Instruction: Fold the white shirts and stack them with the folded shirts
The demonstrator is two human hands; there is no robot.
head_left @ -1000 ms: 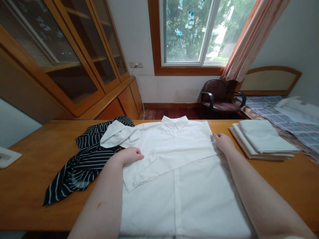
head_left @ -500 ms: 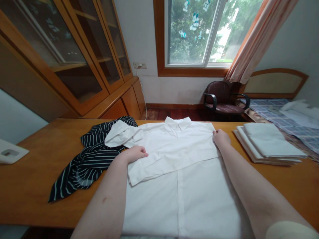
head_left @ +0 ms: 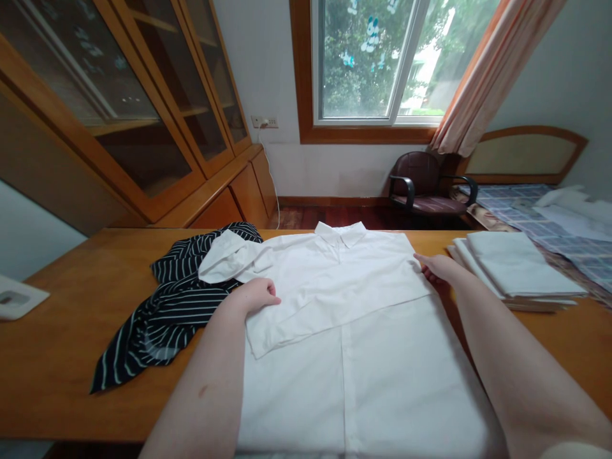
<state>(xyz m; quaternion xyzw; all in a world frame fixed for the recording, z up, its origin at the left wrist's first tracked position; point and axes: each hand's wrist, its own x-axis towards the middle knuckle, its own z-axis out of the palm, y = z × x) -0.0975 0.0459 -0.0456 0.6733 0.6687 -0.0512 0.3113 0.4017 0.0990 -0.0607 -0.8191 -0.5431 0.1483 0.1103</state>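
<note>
- The white shirt [head_left: 329,280] lies on the desk [head_left: 52,357] between the two hands, with its collar far from the person (one sleeve goes across its front).
- The left hand [head_left: 261,296] is on the shirt's left side, fingers curled; I can't tell if they pinch cloth.
- The right hand [head_left: 436,268] is at the shirt's right edge, fingertips touching it; I can't tell if it pinches.
- The other sleeve sits on the black striped cloth [head_left: 167,312].

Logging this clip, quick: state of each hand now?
Left hand: curled against the white shirt; whether gripping cannot be told.
Right hand: at the shirt's edge; grip unclear.
</note>
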